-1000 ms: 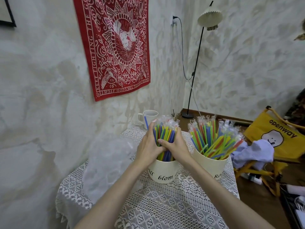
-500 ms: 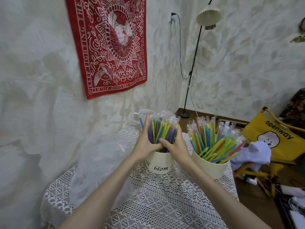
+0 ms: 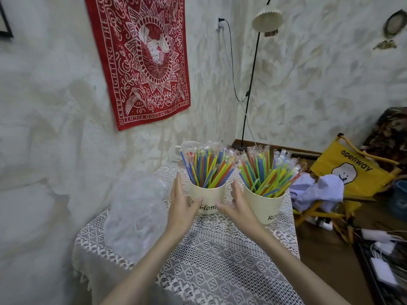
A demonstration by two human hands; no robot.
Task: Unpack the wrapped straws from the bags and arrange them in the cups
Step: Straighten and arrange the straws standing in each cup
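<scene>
Two cream cups stand side by side on the lace-covered table (image 3: 220,260). The left cup (image 3: 208,195) holds a fan of wrapped coloured straws (image 3: 207,167). The right cup (image 3: 263,205) holds another bunch of straws (image 3: 267,170). My left hand (image 3: 184,202) lies against the left cup's left side with straight fingers, thumb on its front. My right hand (image 3: 236,205) rests between the two cups, fingers straight, thumb touching the left cup's front. Neither hand holds a straw.
A crumpled clear plastic bag (image 3: 136,214) lies on the table's left part. A white mug (image 3: 187,147) stands behind the cups by the wall. Right of the table are a yellow folding chair (image 3: 350,170) with cloth and a floor lamp (image 3: 248,93).
Both hands let go of the straw bundle in the left cup and dropped to the cup's sides. The straws have spread out into a fan.
</scene>
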